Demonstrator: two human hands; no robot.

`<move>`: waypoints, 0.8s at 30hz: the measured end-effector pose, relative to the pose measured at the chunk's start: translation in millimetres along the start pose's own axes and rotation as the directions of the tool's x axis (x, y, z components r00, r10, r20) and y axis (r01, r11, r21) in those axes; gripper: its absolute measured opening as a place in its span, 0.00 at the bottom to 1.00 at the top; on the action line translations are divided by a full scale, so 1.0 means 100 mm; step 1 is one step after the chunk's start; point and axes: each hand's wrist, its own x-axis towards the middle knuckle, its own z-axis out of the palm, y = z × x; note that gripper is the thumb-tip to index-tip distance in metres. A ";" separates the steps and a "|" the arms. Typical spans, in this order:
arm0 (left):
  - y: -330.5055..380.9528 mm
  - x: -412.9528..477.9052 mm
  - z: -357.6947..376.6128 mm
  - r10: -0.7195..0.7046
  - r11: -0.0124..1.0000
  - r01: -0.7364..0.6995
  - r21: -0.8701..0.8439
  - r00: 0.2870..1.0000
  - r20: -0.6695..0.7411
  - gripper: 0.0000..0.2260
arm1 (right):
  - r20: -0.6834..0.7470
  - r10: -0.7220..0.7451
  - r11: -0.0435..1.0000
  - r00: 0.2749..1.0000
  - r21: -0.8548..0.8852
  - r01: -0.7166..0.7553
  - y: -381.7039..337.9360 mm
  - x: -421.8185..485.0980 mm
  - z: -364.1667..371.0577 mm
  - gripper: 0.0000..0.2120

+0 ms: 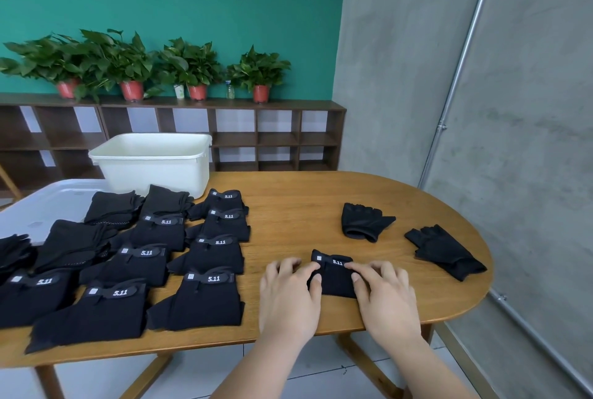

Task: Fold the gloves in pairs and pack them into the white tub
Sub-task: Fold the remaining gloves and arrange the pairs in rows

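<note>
Both hands, left hand (pixel 288 289) and right hand (pixel 385 292), pinch the folded pair (pixel 335 278) by its sides with fingers curled, near the counter (pixel 305 206) front edge. The white tub (pixel 150 162) sits far left, behind the rows of folded pairs (pixel 192 270). Risks: the fold springs open if the grip loosens, the carry over clips the rows, and the two loose gloves (pixel 362 222) are left unpaired.

left hand (pixel 288 294), right hand (pixel 386 297) palms down, fingers (pixel 312 266) curled
</note>
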 end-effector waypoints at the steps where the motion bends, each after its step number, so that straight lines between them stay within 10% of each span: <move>1: 0.00 0.00 0.00 -0.003 1.000 0.003 0.000 1.000 0.007 0.18 | 0.020 -0.008 1.000 1.000 -0.014 0.008 0.01 0.00 0.00 0.17; 10: -0.01 0.02 0.01 -0.031 0.999 0.030 -0.040 0.999 -0.035 0.18 | 0.199 -0.004 0.994 0.980 -0.104 0.026 -0.04 0.05 -0.07 0.21; 15: 0.03 -0.10 -0.02 0.338 0.938 -0.329 0.112 0.938 -0.073 0.22 | 0.243 -0.034 0.991 0.970 -0.117 0.064 -0.04 0.05 -0.10 0.23; 24: 0.15 -0.05 -0.04 0.325 0.865 -0.455 0.214 0.830 0.453 0.34 | 0.252 -0.033 0.999 0.967 -0.016 0.038 -0.01 0.07 -0.12 0.23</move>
